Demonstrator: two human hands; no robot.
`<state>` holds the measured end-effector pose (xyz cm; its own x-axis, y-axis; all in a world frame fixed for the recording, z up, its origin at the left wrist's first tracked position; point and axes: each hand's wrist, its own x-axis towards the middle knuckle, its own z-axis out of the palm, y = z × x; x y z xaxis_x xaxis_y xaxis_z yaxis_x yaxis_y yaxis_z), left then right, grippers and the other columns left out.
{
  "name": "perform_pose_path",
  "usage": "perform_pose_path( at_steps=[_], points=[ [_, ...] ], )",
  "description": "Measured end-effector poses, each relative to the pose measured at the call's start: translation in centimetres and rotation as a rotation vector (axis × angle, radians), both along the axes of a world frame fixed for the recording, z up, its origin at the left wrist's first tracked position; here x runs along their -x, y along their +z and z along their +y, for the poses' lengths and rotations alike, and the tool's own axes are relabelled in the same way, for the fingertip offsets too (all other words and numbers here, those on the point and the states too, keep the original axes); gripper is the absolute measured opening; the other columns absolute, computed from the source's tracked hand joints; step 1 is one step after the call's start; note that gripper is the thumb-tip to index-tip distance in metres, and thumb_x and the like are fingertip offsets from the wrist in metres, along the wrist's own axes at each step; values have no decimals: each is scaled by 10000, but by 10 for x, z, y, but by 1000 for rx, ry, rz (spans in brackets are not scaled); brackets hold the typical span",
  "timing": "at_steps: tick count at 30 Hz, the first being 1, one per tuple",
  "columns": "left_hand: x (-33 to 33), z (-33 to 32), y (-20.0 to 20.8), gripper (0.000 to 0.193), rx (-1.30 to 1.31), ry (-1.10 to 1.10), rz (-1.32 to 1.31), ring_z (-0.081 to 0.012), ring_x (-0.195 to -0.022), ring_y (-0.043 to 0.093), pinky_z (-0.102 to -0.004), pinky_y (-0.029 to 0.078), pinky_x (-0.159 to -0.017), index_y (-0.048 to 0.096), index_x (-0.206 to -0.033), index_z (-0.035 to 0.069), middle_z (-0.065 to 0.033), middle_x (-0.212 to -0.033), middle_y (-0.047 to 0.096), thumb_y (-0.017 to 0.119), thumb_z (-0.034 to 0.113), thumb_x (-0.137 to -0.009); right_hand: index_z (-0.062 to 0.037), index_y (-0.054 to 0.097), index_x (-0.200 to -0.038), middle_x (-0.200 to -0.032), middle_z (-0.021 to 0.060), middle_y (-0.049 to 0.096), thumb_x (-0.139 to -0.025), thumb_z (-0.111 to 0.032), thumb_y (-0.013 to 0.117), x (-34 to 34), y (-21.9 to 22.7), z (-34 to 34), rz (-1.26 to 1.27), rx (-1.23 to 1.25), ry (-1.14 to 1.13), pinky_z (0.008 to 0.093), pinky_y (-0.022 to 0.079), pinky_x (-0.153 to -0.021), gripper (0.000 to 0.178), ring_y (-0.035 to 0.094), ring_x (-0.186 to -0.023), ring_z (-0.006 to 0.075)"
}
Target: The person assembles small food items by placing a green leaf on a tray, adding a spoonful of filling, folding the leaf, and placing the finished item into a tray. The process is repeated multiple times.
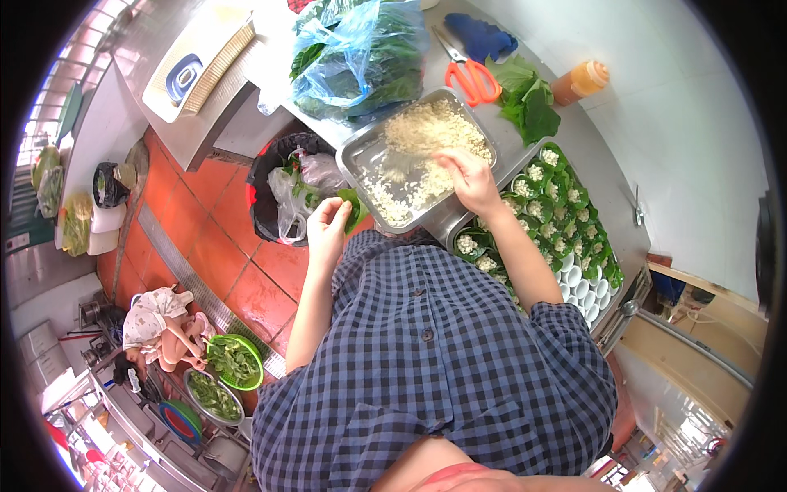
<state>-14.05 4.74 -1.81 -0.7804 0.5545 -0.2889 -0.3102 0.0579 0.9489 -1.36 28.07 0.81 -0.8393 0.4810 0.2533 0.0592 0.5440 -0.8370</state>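
Observation:
My left hand (328, 225) pinches a green leaf (352, 210) beside the near left edge of a metal tray (351, 157). Small pale chopped pieces (434, 127) are heaped at the far side of the tray and scattered thinly nearer me. Over the tray's right part hovers my right hand (467, 176), its fingers closed; whatever lies between them is too small to make out. To the right, a second tray (616, 277) holds rows of leaf cups with white filling (551, 190). White cups (582, 289) stand at its near end.
Behind the metal tray lie a blue bag of greens (361, 61), orange-handled scissors (471, 80), loose leaves (529, 102) and a sauce bottle (580, 82). A lined bin (266, 193) stands left on the floor. Farther left, a person (160, 328) crouches by basins of greens (234, 361).

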Motion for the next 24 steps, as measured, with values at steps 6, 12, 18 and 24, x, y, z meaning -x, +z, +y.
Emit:
perform_pose_path(
  at_steps=[6,12,18,24],
  points=[
    [2,1,1,75,-22,8,-49,-36,-731,506,-188,421,-675,596,-891,1,17,-792,583,580,67,-859,-14,618,-933,-821,106,613,-846,-41,531,11,12,-3,28,-96,24,297,468,-669,127,605,-772,222],
    [4,-1,-6,94,-3,-29,-37,-43,-734,530,-194,434,-667,607,-908,-9,-4,-809,605,602,59,-843,-35,620,-896,-826,108,618,-803,-58,573,9,28,7,-72,-150,280,330,469,-695,107,583,-783,276],
    [4,-4,-15,112,58,-56,31,-51,-709,553,-197,451,-650,627,-893,-18,-15,-788,624,626,76,-831,-17,602,-887,-826,136,607,-795,-45,560,-5,47,20,-102,-407,178,364,470,-682,105,583,-761,299],
    [5,-3,-12,141,51,-42,4,-72,-672,580,-210,484,-603,631,-899,-21,-35,-779,635,635,103,-832,3,584,-919,-797,152,603,-844,-47,516,-15,22,-19,-166,-80,84,330,483,-659,113,600,-718,285]
  ],
)
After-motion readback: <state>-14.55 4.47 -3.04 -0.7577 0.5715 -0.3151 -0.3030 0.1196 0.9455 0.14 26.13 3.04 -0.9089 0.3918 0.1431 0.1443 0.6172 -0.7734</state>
